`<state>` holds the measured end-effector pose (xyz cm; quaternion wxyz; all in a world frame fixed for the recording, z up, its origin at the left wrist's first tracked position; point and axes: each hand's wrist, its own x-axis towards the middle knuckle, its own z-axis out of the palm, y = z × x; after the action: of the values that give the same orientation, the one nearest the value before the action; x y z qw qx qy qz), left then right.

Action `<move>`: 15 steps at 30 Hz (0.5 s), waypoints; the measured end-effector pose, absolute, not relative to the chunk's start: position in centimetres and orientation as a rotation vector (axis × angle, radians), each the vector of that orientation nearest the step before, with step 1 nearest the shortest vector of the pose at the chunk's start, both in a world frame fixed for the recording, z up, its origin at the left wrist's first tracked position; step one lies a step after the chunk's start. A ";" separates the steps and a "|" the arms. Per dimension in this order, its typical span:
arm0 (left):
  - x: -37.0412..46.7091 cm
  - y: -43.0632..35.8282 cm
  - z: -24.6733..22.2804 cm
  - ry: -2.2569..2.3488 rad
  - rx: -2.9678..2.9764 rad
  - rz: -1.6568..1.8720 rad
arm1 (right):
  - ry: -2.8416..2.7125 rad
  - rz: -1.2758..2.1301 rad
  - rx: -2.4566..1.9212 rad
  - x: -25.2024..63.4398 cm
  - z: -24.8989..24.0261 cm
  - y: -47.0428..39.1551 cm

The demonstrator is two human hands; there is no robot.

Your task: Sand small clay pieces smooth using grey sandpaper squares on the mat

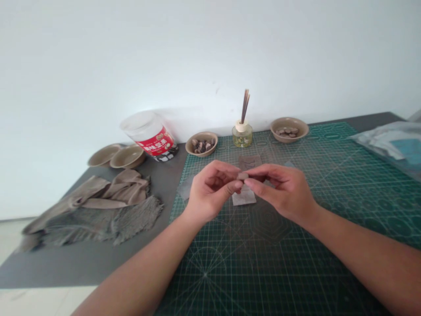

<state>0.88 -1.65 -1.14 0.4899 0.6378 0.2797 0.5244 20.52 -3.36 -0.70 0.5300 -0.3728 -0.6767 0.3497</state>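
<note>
Between the fingertips of both hands is a small brownish piece (pixel 242 176). My left hand (pixel 213 186) pinches it from the left with thumb and fingers, and my right hand (pixel 283 186) pinches it from the right. Below the hands a pale flat square (pixel 244 197) lies on the green cutting mat (pixel 210 254). Just beyond them is a darker brown flat piece (pixel 249 161) with marks on it. One bowl (pixel 201 151) at the back holds several dark and light brown chunks; another bowl (pixel 289 138) at the back right holds several flat brownish pieces.
A reed diffuser (pixel 242 135) stands between the bowls. Further left are a tub with a red label (pixel 158 142), two bowls, one of them nearer (pixel 127 157), and a crumpled grey-brown cloth (pixel 98 210). A plastic bag (pixel 397 145) lies at the right edge.
</note>
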 end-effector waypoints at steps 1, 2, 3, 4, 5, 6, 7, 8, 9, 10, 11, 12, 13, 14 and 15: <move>0.9 -1.7 -1.2 0.659 1.549 1.275 | -1.569 0.905 -0.891 20.5 -0.8 -3.3; 0.9 -1.8 -1.2 0.643 1.552 1.274 | -1.524 0.972 -0.883 20.5 -0.8 -3.3; 0.9 -1.8 -1.2 0.633 1.557 1.269 | -1.485 1.038 -0.870 20.5 -0.9 -3.3; 0.9 -1.9 -1.2 0.631 1.563 1.265 | -1.450 1.098 -0.856 20.5 -0.9 -3.3; 0.8 -1.9 -1.3 0.633 1.567 1.264 | -1.421 1.152 -0.839 20.4 -0.9 -3.2; 0.8 -1.9 -1.3 0.639 1.571 1.261 | -1.398 1.194 -0.820 20.5 -0.9 -3.2; 0.7 -1.9 -1.3 0.644 1.576 1.262 | -1.383 1.226 -0.800 20.5 -0.9 -3.2; 0.7 -1.9 -1.3 0.645 1.583 1.264 | -1.375 1.250 -0.778 20.5 -1.0 -3.2; 0.6 -1.9 -1.3 0.640 1.590 1.267 | -1.374 1.267 -0.751 20.6 -1.0 -3.2; 0.6 -1.8 -1.3 0.629 1.597 1.271 | -1.373 1.280 -0.724 20.6 -1.1 -3.2; 0.6 -1.8 -1.4 0.617 1.605 1.275 | -1.371 1.296 -0.698 20.7 -1.2 -3.2; 0.6 -1.8 -1.4 0.606 1.613 1.280 | -1.366 1.315 -0.673 20.7 -1.3 -3.2; 0.6 -1.8 -1.4 0.598 1.623 1.284 | -1.358 1.336 -0.650 20.8 -1.3 -3.2; 0.6 -1.8 -1.4 0.594 1.633 1.286 | -1.350 1.357 -0.634 20.8 -1.4 -3.1; 0.6 -1.9 -1.3 0.593 1.645 1.287 | -1.344 1.375 -0.629 20.8 -1.4 -3.1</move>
<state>0.65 -1.85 -1.34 0.4663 0.6701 0.2418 0.5244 20.76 -3.15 -1.38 0.5306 -0.2634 -0.5633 0.5760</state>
